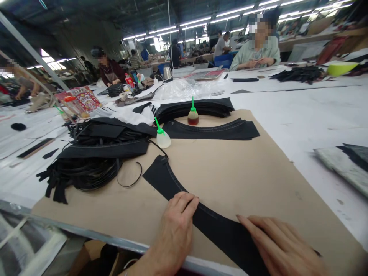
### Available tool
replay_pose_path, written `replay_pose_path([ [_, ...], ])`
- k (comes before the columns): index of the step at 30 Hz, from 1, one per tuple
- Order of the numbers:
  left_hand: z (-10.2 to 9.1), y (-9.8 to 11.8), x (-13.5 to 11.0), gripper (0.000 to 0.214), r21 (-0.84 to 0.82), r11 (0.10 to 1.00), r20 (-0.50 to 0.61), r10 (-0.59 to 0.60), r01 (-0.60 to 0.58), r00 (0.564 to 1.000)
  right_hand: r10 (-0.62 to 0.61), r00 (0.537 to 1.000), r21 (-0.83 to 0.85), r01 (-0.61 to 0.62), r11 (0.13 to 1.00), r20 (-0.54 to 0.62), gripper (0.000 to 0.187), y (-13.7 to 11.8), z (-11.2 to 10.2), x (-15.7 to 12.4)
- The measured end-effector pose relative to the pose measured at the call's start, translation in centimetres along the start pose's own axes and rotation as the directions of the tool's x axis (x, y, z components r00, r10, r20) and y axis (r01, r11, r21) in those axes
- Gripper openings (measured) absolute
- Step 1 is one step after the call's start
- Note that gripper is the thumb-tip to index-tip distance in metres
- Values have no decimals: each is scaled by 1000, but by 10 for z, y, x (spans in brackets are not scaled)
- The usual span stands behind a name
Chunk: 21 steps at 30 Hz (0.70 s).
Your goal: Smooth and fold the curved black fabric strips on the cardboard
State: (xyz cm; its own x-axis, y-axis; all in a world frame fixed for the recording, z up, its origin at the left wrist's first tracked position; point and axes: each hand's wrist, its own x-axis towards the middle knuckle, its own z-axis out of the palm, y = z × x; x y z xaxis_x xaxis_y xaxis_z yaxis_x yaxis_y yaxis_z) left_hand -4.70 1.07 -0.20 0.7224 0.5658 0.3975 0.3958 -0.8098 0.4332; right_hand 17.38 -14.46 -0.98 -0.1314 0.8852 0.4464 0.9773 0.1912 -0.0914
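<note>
Fingers (185, 201) of the left hand (175, 226) lie flat and slightly spread on a black curved denim strip (209, 226), and the right hand (281, 245) rests open at the strip's lower edge, neither hand pinching it. The strip lies on a tan kraft paper sheet (230, 172) covering a white table (304, 122). Beyond the hands stand two small squeeze bottles with green nozzles: one holds pale, milky liquid (163, 139), the other dark reddish liquid (193, 118). The second bottle stands between a stack of curved black pieces (195, 107) and a single curved black piece (218, 130). To the left lies a heap of black strips (97, 153), with a thin black cord (130, 177) looped beside it. Further along are a clear plastic bag (184, 88) and a yellow-green bowl (342, 68). A co-worker in a pale green shirt (255, 53) sits across the table.
</note>
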Motion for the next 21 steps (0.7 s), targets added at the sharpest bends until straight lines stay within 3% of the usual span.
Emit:
replay_pose_path([
  [5, 4, -13, -7, 50, 78, 993, 87, 78, -85, 993, -3, 998, 66, 0, 998, 57, 57, -33, 17, 35],
  [11, 1, -18, -13, 52, 196, 968, 217, 113, -157, 970, -20, 996, -20, 22, 1000, 85, 62, -37, 32, 25],
  [16, 0, -17, -14, 54, 146, 980, 176, 105, -132, 979, 19, 996, 28, -22, 999, 93, 61, -37, 27, 34],
  [21, -4, -17, -13, 48, 15, 996, 122, 89, -92, 988, -8, 998, -109, 14, 994, 62, 56, -41, 36, 48],
])
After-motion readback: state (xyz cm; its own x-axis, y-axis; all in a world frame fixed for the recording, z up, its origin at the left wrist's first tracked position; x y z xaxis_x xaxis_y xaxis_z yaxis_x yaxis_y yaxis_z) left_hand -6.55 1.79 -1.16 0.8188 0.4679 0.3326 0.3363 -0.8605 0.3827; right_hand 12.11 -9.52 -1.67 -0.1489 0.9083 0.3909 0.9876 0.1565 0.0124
